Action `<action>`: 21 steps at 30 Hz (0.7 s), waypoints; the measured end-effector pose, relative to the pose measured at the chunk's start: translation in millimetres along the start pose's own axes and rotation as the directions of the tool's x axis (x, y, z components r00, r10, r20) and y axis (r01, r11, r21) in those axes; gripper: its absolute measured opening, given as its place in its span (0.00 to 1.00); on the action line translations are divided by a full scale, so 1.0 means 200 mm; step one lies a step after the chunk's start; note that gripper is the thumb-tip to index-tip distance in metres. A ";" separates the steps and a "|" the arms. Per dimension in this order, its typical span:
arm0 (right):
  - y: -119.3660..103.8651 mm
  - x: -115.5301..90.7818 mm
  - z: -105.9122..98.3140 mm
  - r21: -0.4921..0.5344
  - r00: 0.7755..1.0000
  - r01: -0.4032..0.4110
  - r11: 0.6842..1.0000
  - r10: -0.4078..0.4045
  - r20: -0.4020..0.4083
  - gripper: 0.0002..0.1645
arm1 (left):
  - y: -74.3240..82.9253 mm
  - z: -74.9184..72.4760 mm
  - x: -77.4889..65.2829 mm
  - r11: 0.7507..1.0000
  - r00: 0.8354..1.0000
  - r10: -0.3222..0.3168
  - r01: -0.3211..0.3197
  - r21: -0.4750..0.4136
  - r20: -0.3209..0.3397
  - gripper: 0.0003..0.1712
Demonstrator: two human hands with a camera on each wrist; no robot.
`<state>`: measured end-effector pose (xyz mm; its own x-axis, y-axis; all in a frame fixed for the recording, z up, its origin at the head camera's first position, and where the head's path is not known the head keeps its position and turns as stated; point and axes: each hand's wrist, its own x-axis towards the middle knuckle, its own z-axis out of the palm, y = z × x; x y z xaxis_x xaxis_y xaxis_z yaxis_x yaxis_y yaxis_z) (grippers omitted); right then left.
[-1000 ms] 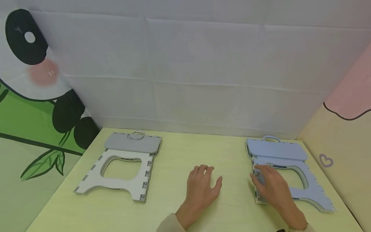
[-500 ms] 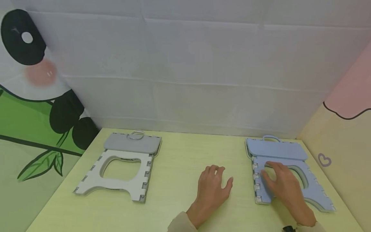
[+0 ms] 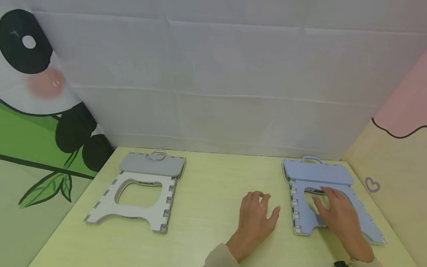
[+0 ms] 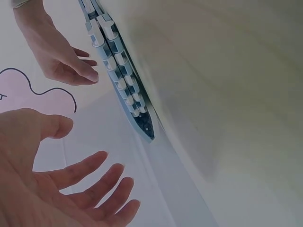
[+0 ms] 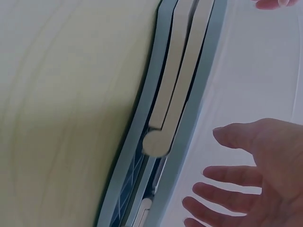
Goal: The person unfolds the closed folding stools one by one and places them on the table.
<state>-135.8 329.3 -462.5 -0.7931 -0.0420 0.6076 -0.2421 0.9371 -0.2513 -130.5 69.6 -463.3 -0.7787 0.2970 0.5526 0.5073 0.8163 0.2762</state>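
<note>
A blue folding step stool (image 3: 318,172) lies folded flat at the table's right side, handle loop toward the wall. Over its cut-out hovers my right hand (image 3: 340,213), fingers loosely bent and holding nothing. In the right wrist view that hand (image 5: 265,175) is apart from the stool's layered edge (image 5: 182,85). My left hand (image 3: 255,217) is above the tabletop, left of the blue stool, its fingers spread and relaxed. The left wrist view has this hand (image 4: 52,184) holding nothing, with the blue stool's hinged edge (image 4: 120,71) beyond.
Another folding step stool, grey and white (image 3: 146,165), lies folded flat on the left of the pale yellow table (image 3: 203,193). A white sheet (image 3: 227,74) hangs behind the table. Printed cartoon panels stand at both sides.
Both hands have shifted to the right. The right hand has gone from the blue stool's left edge to over its cut-out. Neither stool has moved.
</note>
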 end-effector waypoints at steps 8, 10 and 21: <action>0.09 -0.04 -0.03 -0.030 0.999 -0.045 0.999 0.045 0.006 0.28 | 0.06 0.03 0.02 1.000 1.000 0.017 -0.017 0.008 -0.008 0.17; 0.11 -0.05 -0.04 -0.038 0.998 -0.059 0.998 0.059 0.008 0.27 | 0.07 0.04 0.02 1.000 1.000 0.015 -0.015 0.002 0.013 0.17; 0.22 -0.08 -0.12 -0.072 0.981 -0.171 0.983 0.177 0.086 0.22 | 0.14 0.07 0.05 1.000 0.998 0.023 -0.023 -0.009 0.062 0.15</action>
<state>-119.1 379.0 -465.0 -0.8683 0.0949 0.4869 -0.0620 0.9531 -0.2962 -128.9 103.2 -461.0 -0.7880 0.3459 0.5094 0.5281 0.8049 0.2704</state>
